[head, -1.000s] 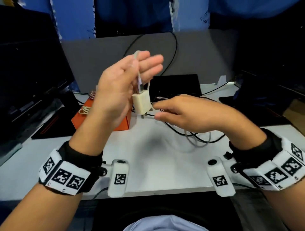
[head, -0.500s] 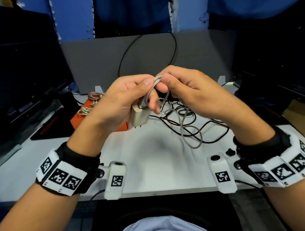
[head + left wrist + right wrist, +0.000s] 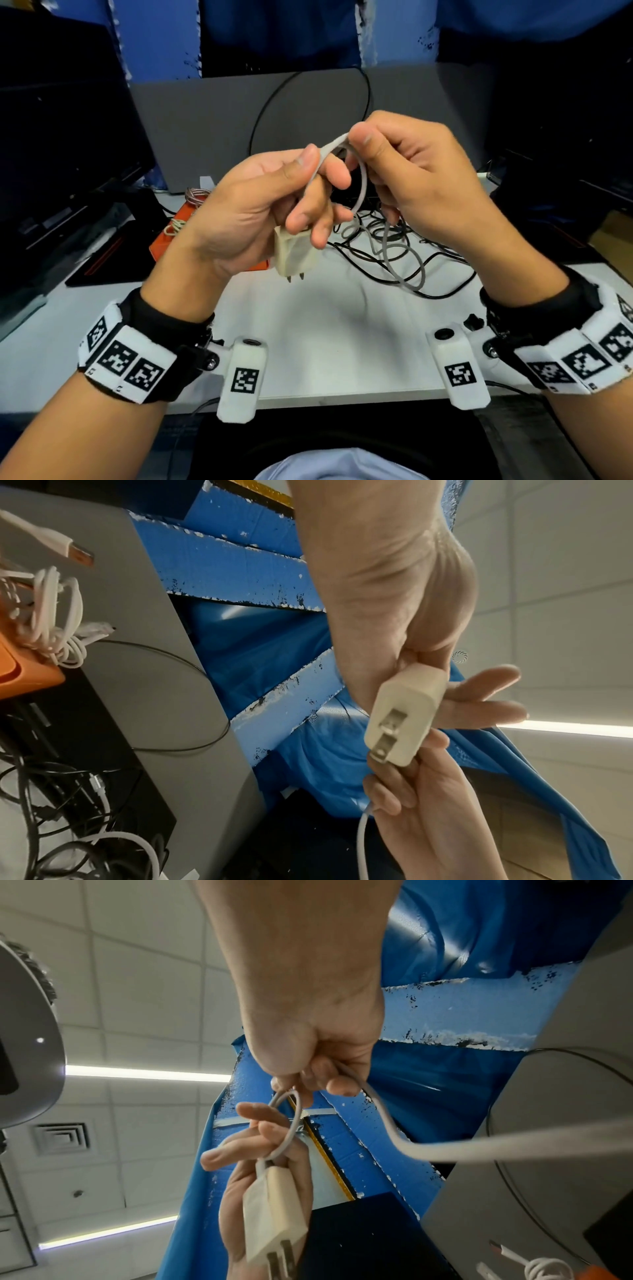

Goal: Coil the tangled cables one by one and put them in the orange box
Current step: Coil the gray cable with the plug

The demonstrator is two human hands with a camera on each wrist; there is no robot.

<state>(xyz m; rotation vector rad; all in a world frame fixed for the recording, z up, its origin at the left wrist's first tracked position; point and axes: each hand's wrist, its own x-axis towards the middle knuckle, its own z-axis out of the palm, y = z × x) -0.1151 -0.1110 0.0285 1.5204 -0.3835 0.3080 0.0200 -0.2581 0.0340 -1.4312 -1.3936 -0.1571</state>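
Both hands are raised above the tabletop [image 3: 325, 346], and the stretch of white surface beneath and in front of them lies bare, giving open room to lower a hand. To the right of that, a tangle of black cables [image 3: 404, 253] sprawls across the tabletop, with a grey cable [image 3: 407, 270] looping down into it. On the left, the orange box [image 3: 171, 240] sits behind the left hand [image 3: 253, 219], coiled cables [image 3: 195, 195] heaped on it. A grey panel [image 3: 205, 130] closes off the back, and dark screens [image 3: 61, 144] crowd the left edge. The right hand [image 3: 421, 174] is close beside the left one, leaving only a narrow gap between them.
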